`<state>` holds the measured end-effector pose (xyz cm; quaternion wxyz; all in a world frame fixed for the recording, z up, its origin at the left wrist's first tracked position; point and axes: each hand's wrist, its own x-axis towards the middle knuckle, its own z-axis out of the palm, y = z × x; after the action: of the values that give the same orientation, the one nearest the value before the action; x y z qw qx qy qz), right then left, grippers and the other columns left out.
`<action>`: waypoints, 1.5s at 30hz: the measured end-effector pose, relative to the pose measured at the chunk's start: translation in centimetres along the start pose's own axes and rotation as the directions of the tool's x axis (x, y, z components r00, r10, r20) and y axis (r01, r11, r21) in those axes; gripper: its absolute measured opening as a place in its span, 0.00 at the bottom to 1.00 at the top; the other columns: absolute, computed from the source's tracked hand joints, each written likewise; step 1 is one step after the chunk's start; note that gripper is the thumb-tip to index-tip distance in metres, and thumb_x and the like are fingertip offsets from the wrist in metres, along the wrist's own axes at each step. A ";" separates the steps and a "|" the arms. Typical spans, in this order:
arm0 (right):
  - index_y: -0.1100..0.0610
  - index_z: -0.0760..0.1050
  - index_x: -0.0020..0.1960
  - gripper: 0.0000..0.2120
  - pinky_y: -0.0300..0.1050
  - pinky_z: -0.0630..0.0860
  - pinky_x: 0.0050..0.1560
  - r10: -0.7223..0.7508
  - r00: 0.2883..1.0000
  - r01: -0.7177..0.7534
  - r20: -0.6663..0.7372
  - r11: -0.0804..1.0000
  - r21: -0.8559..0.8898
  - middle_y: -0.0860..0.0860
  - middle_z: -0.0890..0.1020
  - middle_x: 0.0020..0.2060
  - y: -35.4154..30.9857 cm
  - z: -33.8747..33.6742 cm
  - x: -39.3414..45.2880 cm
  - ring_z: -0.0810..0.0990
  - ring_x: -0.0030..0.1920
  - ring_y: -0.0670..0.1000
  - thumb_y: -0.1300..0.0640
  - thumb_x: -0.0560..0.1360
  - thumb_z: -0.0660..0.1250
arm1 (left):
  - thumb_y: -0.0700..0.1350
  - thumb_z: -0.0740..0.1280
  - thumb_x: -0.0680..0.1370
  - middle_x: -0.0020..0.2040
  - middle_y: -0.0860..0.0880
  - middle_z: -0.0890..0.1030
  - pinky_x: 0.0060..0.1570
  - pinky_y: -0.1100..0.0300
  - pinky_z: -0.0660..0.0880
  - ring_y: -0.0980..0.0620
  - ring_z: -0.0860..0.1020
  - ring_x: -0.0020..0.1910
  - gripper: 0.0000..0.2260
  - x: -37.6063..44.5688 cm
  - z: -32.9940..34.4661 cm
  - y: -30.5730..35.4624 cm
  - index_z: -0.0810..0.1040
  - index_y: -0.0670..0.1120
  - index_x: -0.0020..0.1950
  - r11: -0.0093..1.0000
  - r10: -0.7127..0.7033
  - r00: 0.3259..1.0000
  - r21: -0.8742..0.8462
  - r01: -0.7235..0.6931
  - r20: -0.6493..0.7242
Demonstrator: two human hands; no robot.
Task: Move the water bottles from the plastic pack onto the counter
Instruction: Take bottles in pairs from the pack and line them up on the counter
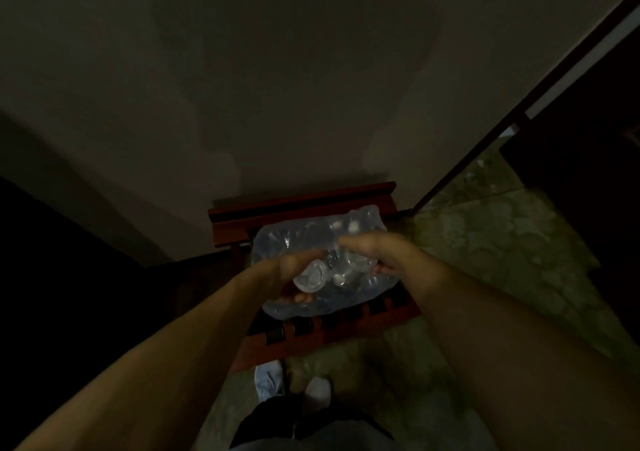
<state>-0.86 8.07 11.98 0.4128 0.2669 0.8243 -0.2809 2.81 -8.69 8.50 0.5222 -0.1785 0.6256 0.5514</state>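
The scene is dim, and fine detail is limited.

Container: a clear plastic pack (322, 260) of shrink film sits on a red-brown slatted wooden bench (304, 332) that stands against a pale wall (277, 69). The film is crumpled and torn open on its upper face. Inside the pack, the rounded shapes of several water bottles show through the film; their number cannot be told.

Left grip: the left hand (294, 270) is at the near left part of the opening. Its fingers curl around one water bottle (310, 279), whose round end faces the camera. The fingertips (299, 298) show just below the bottle, against the film. The bottle lies partly out of the torn opening, tilted and touching the pack.

Right grip: the right hand (370, 246) is just right of the held bottle, on the upper face of the pack. Its fingers curl downward into the film beside the opening, and some fingertips show at the right edge of the tear. It appears to hold the film, but what exactly is pinched cannot be told.

Surroundings: below both grips, patterned green floor tiles (502, 242) extend to the right of the bench. The person's feet (317, 390) stand at the near edge of the bench.
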 end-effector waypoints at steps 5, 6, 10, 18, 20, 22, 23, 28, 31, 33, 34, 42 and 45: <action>0.55 0.74 0.55 0.24 0.38 0.73 0.32 -0.022 1.000 0.021 0.010 0.998 0.056 0.54 0.80 0.47 0.4 -1.0 -2.3 0.78 0.37 0.52 0.38 0.69 0.66 | 0.62 0.58 0.78 0.33 0.42 0.77 0.28 0.60 0.68 0.51 0.73 0.24 0.25 -3.0 1.4 -0.7 0.75 0.39 0.45 0.993 0.084 0.996 -0.079 -0.083 0.007; 0.55 0.75 0.54 0.25 0.39 0.75 0.35 -0.034 0.999 0.033 0.004 0.993 0.112 0.55 0.81 0.46 0.5 -1.1 -2.8 0.79 0.38 0.53 0.38 0.68 0.66 | 0.60 0.60 0.78 0.35 0.42 0.77 0.29 0.60 0.69 0.50 0.74 0.27 0.24 -3.4 1.8 -1.1 0.75 0.38 0.48 0.981 0.113 0.994 -0.161 -0.112 -0.004; 0.53 0.77 0.46 0.25 0.36 0.70 0.27 -0.074 0.997 0.079 -0.029 0.917 0.391 0.51 0.81 0.31 2.0 -0.7 -5.2 0.76 0.24 0.48 0.38 0.56 0.68 | 0.53 0.66 0.77 0.42 0.42 0.82 0.34 0.57 0.77 0.48 0.80 0.34 0.20 -5.3 4.5 -2.4 0.75 0.38 0.60 0.807 0.233 0.971 -0.545 -0.227 -0.059; 0.50 0.77 0.56 0.33 0.41 0.74 0.31 -0.450 0.893 0.291 0.025 0.618 0.730 0.54 0.84 0.44 6.1 1.7 -11.3 0.79 0.35 0.50 0.38 0.55 0.78 | 0.52 0.68 0.75 0.51 0.42 0.85 0.44 0.55 0.80 0.47 0.83 0.47 0.20 -11.4 8.7 -4.9 0.77 0.42 0.62 0.664 0.372 0.914 -0.641 -0.386 -0.165; 0.53 0.76 0.59 0.31 0.42 0.76 0.32 -0.544 0.838 0.326 0.042 0.561 0.761 0.55 0.84 0.45 6.3 1.9 -12.7 0.80 0.36 0.50 0.42 0.60 0.77 | 0.51 0.70 0.74 0.56 0.41 0.83 0.49 0.54 0.80 0.46 0.82 0.51 0.21 -13.3 8.6 -5.6 0.77 0.43 0.64 0.676 0.402 0.878 -0.563 -0.476 -0.260; 0.54 0.74 0.59 0.27 0.44 0.78 0.36 -0.636 0.770 0.375 0.051 0.516 0.770 0.56 0.84 0.44 6.0 2.0 -14.1 0.82 0.37 0.51 0.46 0.64 0.76 | 0.49 0.68 0.75 0.60 0.40 0.81 0.45 0.57 0.79 0.47 0.81 0.51 0.20 -15.4 8.3 -6.1 0.75 0.42 0.65 0.675 0.446 0.839 -0.498 -0.545 -0.312; 0.53 0.74 0.58 0.24 0.47 0.79 0.39 -0.680 0.731 0.401 0.057 0.496 0.771 0.56 0.85 0.43 5.5 2.0 -14.9 0.82 0.37 0.52 0.49 0.65 0.75 | 0.47 0.67 0.76 0.61 0.39 0.80 0.42 0.58 0.78 0.46 0.80 0.51 0.20 -16.5 8.1 -6.2 0.74 0.41 0.66 0.667 0.465 0.821 -0.478 -0.572 -0.332; 0.55 0.70 0.62 0.24 0.66 0.73 0.61 -0.801 0.592 0.505 0.090 0.456 0.732 0.61 0.81 0.56 2.0 2.8 -20.1 0.82 0.54 0.62 0.62 0.68 0.73 | 0.38 0.68 0.73 0.53 0.40 0.81 0.37 0.56 0.81 0.46 0.82 0.44 0.21 -22.0 4.9 -6.3 0.70 0.41 0.66 0.598 0.525 0.684 -0.353 -0.720 -0.507; 0.53 0.67 0.63 0.28 0.59 0.80 0.55 -0.823 0.560 0.565 0.094 0.462 0.684 0.60 0.80 0.59 -0.5 4.3 -22.9 0.81 0.58 0.60 0.64 0.68 0.73 | 0.46 0.76 0.65 0.57 0.43 0.81 0.46 0.53 0.80 0.46 0.83 0.51 0.31 -24.7 1.9 -6.5 0.69 0.45 0.66 0.629 0.566 0.596 -0.169 -0.759 -0.570; 0.54 0.67 0.65 0.30 0.54 0.81 0.51 -0.842 0.532 0.578 0.090 0.439 0.687 0.58 0.83 0.56 -2.4 5.7 -24.8 0.83 0.55 0.57 0.65 0.67 0.74 | 0.50 0.78 0.61 0.57 0.45 0.81 0.50 0.52 0.80 0.47 0.83 0.53 0.35 -26.5 0.1 -6.9 0.68 0.48 0.65 0.647 0.591 0.538 -0.045 -0.761 -0.602; 0.56 0.67 0.66 0.32 0.53 0.81 0.50 -0.852 0.517 0.583 0.082 0.421 0.695 0.58 0.84 0.53 -3.3 6.5 -25.7 0.84 0.52 0.56 0.64 0.65 0.74 | 0.51 0.78 0.61 0.57 0.45 0.80 0.50 0.53 0.80 0.47 0.83 0.52 0.35 -27.4 -0.8 -7.2 0.68 0.47 0.64 0.636 0.604 0.499 -0.001 -0.772 -0.622; 0.55 0.69 0.66 0.30 0.48 0.75 0.42 -0.938 0.346 0.679 0.031 0.273 0.682 0.58 0.83 0.50 -12.6 15.6 -33.4 0.81 0.48 0.56 0.58 0.66 0.73 | 0.40 0.69 0.71 0.49 0.45 0.81 0.31 0.66 0.78 0.57 0.84 0.38 0.22 -37.6 -8.7 -11.5 0.66 0.44 0.63 0.388 0.642 0.201 0.088 -0.917 -0.739; 0.49 0.70 0.64 0.27 0.48 0.79 0.43 -0.960 0.278 0.759 -0.010 0.214 0.615 0.54 0.83 0.53 -16.2 20.0 -35.5 0.83 0.49 0.53 0.55 0.67 0.74 | 0.42 0.62 0.77 0.49 0.41 0.82 0.35 0.63 0.79 0.53 0.85 0.39 0.14 -41.8 -12.3 -13.8 0.67 0.42 0.61 0.337 0.631 0.152 0.093 -0.937 -0.761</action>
<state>17.24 -24.32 35.41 0.2394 -0.2131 0.6217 -0.7147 24.53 -38.77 35.25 -0.1826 -0.1061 0.6304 0.7470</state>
